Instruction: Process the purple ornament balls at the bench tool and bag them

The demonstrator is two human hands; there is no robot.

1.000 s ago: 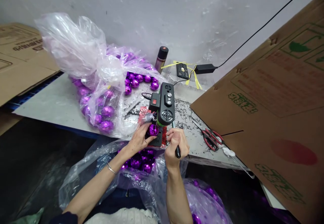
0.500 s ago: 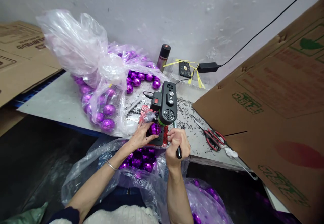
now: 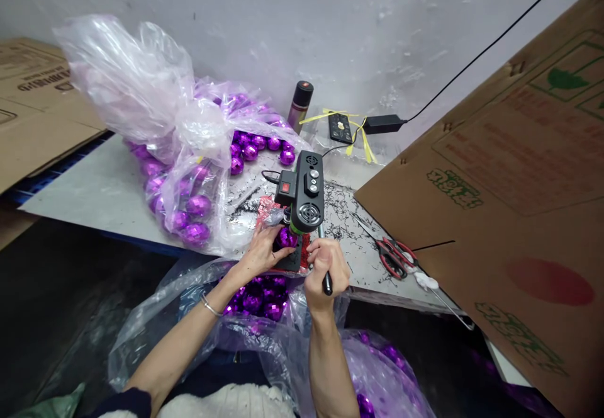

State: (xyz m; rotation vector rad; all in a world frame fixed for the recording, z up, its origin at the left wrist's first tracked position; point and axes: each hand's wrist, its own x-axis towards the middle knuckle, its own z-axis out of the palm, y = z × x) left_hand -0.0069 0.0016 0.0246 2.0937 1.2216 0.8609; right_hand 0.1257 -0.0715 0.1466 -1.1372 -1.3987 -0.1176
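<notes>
My left hand (image 3: 262, 251) grips a shiny purple bauble (image 3: 286, 237) between thumb and fingers, under the head of a small black bench press machine (image 3: 309, 191) with a red switch. Around the black-tipped lever (image 3: 326, 282) of that machine my right hand (image 3: 329, 269) is closed, just right of the bauble. The machine's dark base plate (image 3: 292, 259) sits at the table's front edge, with red material beside it. Exactly where the bauble meets the machine is hidden by the machine head and my fingers.
Bagged purple baubles (image 3: 195, 204) lie left on the table (image 3: 89, 185); an open plastic bag (image 3: 155, 317) of more hangs below its edge. Red-handled scissors (image 3: 394, 257) lie right, by a large carton (image 3: 509, 204). A spray can (image 3: 301, 106) and power adapter (image 3: 384, 124) stand behind.
The whole view has shifted slightly, so things appear a little further left. Both hands keep their holds on the bauble and the lever.
</notes>
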